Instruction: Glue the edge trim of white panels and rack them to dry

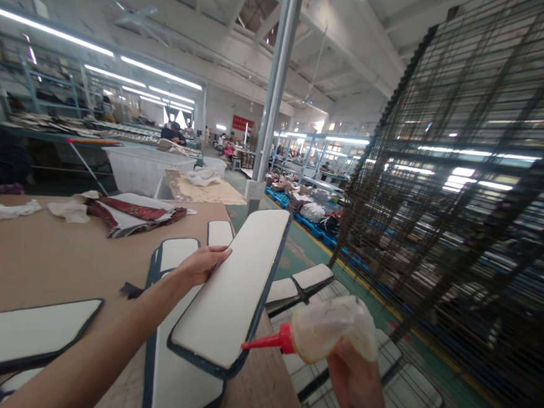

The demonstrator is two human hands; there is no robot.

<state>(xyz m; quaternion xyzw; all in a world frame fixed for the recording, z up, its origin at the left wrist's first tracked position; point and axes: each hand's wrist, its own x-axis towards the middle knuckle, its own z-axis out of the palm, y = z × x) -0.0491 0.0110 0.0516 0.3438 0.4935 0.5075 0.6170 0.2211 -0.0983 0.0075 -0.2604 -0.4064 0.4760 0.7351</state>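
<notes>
Taking the held panel as the centre of a clock face, the work lay close around it. The panel [237, 288] was long and flat with rounded corners, its face a plain creamy white, its rim a dark navy band that showed widest along the near end and the right side. It was held tilted, its far end up toward one o'clock, above other white panels [184, 375] with the same dark edging, which lay at seven o'clock on the brown table [59, 245].

The left hand [204, 265] gripped the panel's long edge at ten o'clock, thumb on the white face; the other fingers were mostly hidden.

Between three and four o'clock, the right hand [356, 379] was wrapped around a squeeze bottle [331, 329] from below, its fingers partly concealed by it. The bottle was cloudy and translucent, with a yellowish tint along its underside. It lay nearly level, and its tapering red nozzle [267, 341] pointed toward nine o'clock, the tip at the panel's lower right edge. Whether it touched could not be told.

Another long white panel [25, 333] lay between eight and nine o'clock, patterned cloth [134, 212] at ten, and a tall wire rack [460, 180] stood at two.
</notes>
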